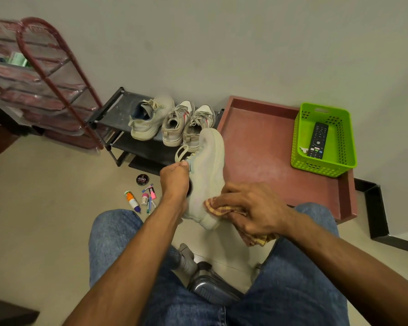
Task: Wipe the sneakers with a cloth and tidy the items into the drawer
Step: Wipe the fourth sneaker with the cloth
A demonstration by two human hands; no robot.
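Off-white sneaker point(206, 175) is held up betw. both hands, toe pointing away. Left hand point(174, 178) pinches its tongue/collar at the top. Right hand point(250, 208), fingers curled, presses a checked cloth point(222, 209) vs. the heel side. Three more sneakers point(172, 121) sit on the black shoe rack point(118, 114) behind.

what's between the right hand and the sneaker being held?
Head view: the checked cloth, pressed by the right hand against the sneaker; the left hand grips it.
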